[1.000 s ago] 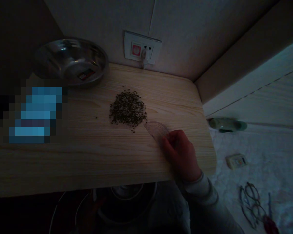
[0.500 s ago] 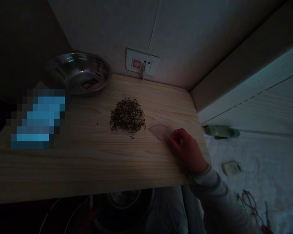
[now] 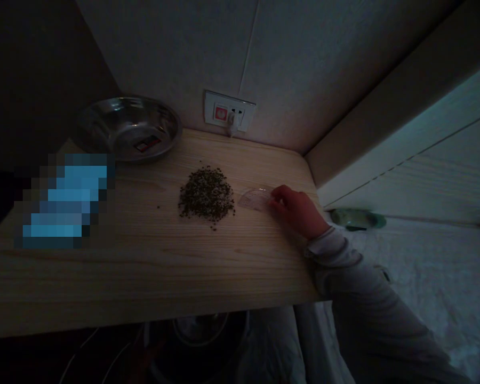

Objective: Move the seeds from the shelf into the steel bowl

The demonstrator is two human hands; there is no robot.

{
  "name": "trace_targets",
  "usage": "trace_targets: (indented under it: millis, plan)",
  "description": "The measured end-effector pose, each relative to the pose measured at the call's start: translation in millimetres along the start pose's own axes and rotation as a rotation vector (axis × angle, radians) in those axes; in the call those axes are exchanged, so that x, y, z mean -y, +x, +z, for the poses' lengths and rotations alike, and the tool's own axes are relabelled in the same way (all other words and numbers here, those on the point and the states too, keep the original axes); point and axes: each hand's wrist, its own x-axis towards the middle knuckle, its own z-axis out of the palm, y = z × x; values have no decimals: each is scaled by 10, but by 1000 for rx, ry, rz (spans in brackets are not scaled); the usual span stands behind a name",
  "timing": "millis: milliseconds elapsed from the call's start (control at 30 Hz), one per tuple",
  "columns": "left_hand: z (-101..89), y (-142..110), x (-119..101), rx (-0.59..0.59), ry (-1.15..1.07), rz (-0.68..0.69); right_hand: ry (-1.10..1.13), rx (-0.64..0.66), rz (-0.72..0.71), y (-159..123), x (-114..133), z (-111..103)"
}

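Beige wood grain, finely streaked, covers the surface [image 3: 124, 274], a board with rounded corners in a dim room, its back edge against a plain pale wall [image 3: 172, 48] with one vertical seam. On the wall sits a white rectangular socket plate [image 3: 226, 106] with a red square switch [image 3: 221, 113] and a clear-looking plug [image 3: 232, 124]. Right of the board lies rumpled white bedding [image 3: 424, 282], with a green, elongated, glossy object [image 3: 357, 218] on it.

A dark label with red [image 3: 147, 143] shows inside the shiny, round steel bowl [image 3: 122, 125] at the back left; its print is too small to read. Pixelation hides a bright blue slanted rectangle [image 3: 66, 202] in front of the bowl.

Small dark and whitish grains form a loose, roundish pile [image 3: 206, 194] mid-board, a few strays beside it. Just right of them is a clear, thin, semicircular plastic protractor [image 3: 255, 199], its fine marks illegible. The right hand [image 3: 298, 212], in a grey ribbed-cuff sleeve [image 3: 344, 253], has its grip pinched closed on the protractor's right end. Below the board's front edge, the left hand [image 3: 150, 350] is a dim reddish patch near a dark round container [image 3: 243, 333]; its grip cannot be told.
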Motion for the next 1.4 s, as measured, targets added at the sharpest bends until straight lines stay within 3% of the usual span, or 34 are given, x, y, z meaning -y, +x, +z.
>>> trace_targets:
  millis: [133, 333, 567, 733, 1100, 1400]
  plan:
    - [84, -81, -90, 31, 14, -25, 30, 4, -15, 79, -23, 6]
    - [266, -239, -155, 19, 4, -1, 250, 20, -23, 54, -52, 7]
    - [215, -268, -143, -26, 24, 1, 454, -28, -37, -52, 176, -20]
    - [236, -240, -160, -20, 33, -4, 430, -19, -65, -59, 371, 35]
    - [271, -183, -312, 18, 40, -33, 400, 65, -86, -106, 510, 153]
    - [187, -122, -116, 3, 47, -66, 382, 96, -123, -168, 619, 163]
